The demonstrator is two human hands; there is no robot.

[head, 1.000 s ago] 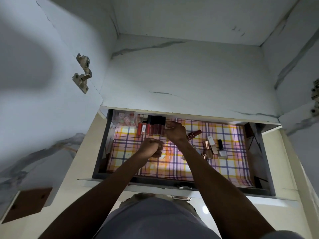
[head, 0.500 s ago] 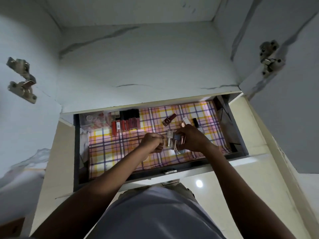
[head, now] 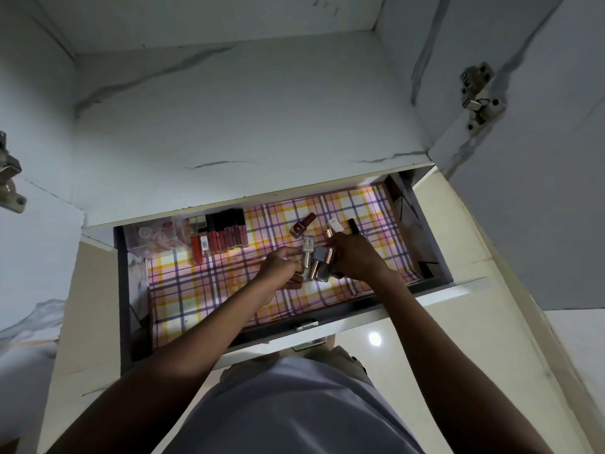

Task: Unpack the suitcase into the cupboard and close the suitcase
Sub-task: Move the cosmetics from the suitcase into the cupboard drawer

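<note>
The pulled-out dark-framed drawer [head: 340, 314] has a pink, yellow and purple plaid liner [head: 209, 290]. On it, at ten o'clock, sits a clear plastic box [head: 155, 237] beside a row of red lip-gloss tubes [head: 219, 237]; at one o'clock lies a maroon nail-polish bottle [head: 302, 225].

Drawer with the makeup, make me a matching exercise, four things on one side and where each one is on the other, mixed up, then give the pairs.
Things:
1. row of red lip gloss tubes
2. clear plastic box
3. dark red nail polish bottle
4. silver-capped bottle

Places:
A. far left corner of the drawer
B. pinched by the left hand
C. lying alone on the checked liner, beyond the hands
D. lined up just right of the clear box

Pairs: 1-D, 2-A, 3-C, 4-B
</note>
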